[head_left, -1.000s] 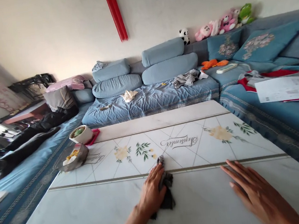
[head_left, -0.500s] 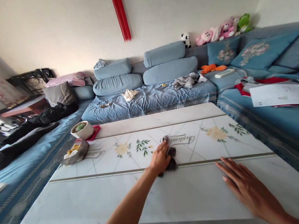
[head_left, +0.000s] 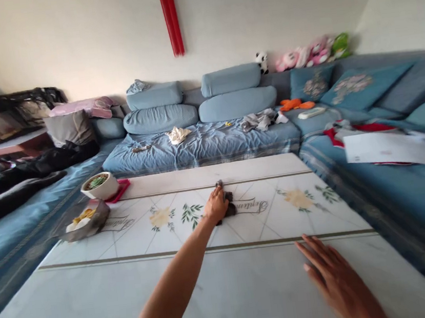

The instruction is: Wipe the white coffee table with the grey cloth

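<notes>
Head view: left hand [head_left: 215,206] had its fingers closed on a dark cloth [head_left: 228,204] on the table [head_left: 251,288], while right hand [head_left: 338,280] lay open, fingers spread flat on the surface.

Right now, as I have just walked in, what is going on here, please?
A person is working at a white printed table. The left hand presses a dark grey cloth against the tabletop. The right hand lies flat on the table nearer the person, fingers spread. Toward the far left corner stand a white bowl and a grey dish of yellow food. A blue sofa runs behind.
</notes>
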